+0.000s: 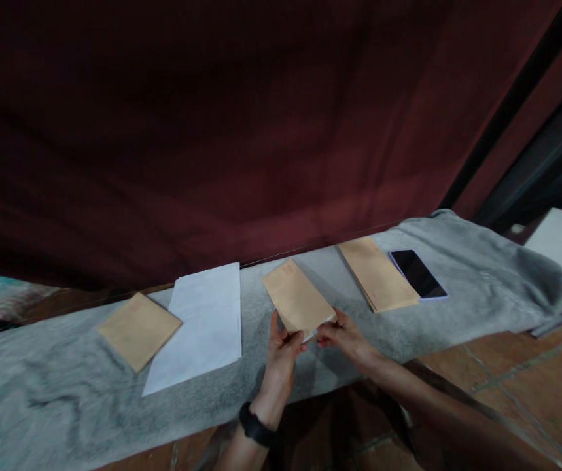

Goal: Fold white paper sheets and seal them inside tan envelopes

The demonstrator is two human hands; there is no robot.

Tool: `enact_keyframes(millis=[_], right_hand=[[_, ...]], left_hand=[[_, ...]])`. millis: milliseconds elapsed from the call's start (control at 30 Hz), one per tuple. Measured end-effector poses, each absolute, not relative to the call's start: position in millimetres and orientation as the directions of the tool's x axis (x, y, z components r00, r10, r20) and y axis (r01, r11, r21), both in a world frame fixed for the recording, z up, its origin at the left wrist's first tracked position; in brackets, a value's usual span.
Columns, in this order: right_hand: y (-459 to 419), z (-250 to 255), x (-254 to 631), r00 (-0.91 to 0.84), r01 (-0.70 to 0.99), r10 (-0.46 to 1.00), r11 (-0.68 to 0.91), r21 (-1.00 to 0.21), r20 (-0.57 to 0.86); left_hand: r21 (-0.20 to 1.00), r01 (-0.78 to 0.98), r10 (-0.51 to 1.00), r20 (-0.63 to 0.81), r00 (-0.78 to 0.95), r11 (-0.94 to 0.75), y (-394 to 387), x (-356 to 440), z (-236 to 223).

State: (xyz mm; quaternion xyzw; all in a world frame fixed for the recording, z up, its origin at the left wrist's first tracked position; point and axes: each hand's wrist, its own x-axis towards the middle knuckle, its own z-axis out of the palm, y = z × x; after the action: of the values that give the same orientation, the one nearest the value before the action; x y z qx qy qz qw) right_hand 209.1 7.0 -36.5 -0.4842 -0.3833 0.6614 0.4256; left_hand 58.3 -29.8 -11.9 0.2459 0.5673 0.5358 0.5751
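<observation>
A brown envelope point(298, 296) is held between my two hands, its near end toward me. White paper point(314, 331) shows at that near end, partly inside the envelope. My left hand point(282, 350), with a black band on the wrist, grips the envelope's near left corner, thumb on top. At the near right corner, my right hand point(347, 337) has its fingers closed on the edge beside the white paper. Some of its fingertips are hidden under the envelope.
White sheets point(207, 327) lie left of my hands, with another brown envelope point(138, 330) overlapping their edge. To the right are stacked brown envelopes point(379, 275) and a phone point(418, 273). A grey cloth point(487, 281) covers the narrow surface, and a dark red curtain point(261, 131) hangs behind.
</observation>
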Motion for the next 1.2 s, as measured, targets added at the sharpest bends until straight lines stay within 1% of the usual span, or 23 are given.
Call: enact_keyframes(millis=[233,367,433,533,600,667,700,767,833,900,1067,1200], right_hand=[[6,-33,217,-0.218,-0.115,0.928,-0.333,-0.936,-0.304],[14,-33,231,-0.180,0.049,0.940,-0.285,-0.957,-0.290],[17,-33,239,-0.188,0.178,0.952,-0.209,-0.961,-0.242],[19,-34,250,-0.288,0.387,0.948,-0.012,-0.922,-0.133],[18,-33,255,-0.351,0.498,0.931,0.092,-0.862,-0.103],[17,-33,257,-0.367,0.578,0.925,0.144,-0.803,-0.097],[16,-33,257,-0.365,0.611,0.927,0.169,-0.773,-0.086],[14,-33,255,-0.372,0.665,0.927,0.228,-0.711,-0.051],[12,-32,252,-0.402,0.696,0.916,0.298,-0.653,-0.010],[10,-31,250,-0.439,0.707,0.898,0.365,-0.606,0.029],[5,-29,247,-0.489,0.705,0.867,0.456,-0.544,0.094],[4,-28,248,-0.542,0.672,0.832,0.515,-0.532,0.121]], left_hand=[[0.919,-0.247,0.913,-0.358,-0.196,0.307,-26,51,-15],[0.957,-0.157,0.958,-0.264,-0.110,0.245,-23,42,-16],[0.966,-0.114,0.964,-0.245,-0.105,0.233,-22,37,-19],[0.958,-0.012,0.949,-0.287,-0.127,0.288,-21,31,-28],[0.945,0.115,0.947,-0.291,-0.133,0.307,-21,28,-35],[0.924,0.287,0.965,-0.223,-0.138,0.255,-20,25,-39],[0.899,0.383,0.976,-0.168,-0.141,0.210,-21,24,-40],[0.812,0.569,0.990,-0.067,-0.128,0.129,-22,22,-39],[0.696,0.713,0.995,-0.029,-0.092,0.086,-25,22,-36],[0.584,0.810,0.998,-0.033,-0.048,0.058,-28,21,-32],[0.369,0.926,0.996,-0.006,0.084,-0.076,-34,20,-20],[0.257,0.949,0.982,-0.013,0.190,-0.181,-33,16,-11]])
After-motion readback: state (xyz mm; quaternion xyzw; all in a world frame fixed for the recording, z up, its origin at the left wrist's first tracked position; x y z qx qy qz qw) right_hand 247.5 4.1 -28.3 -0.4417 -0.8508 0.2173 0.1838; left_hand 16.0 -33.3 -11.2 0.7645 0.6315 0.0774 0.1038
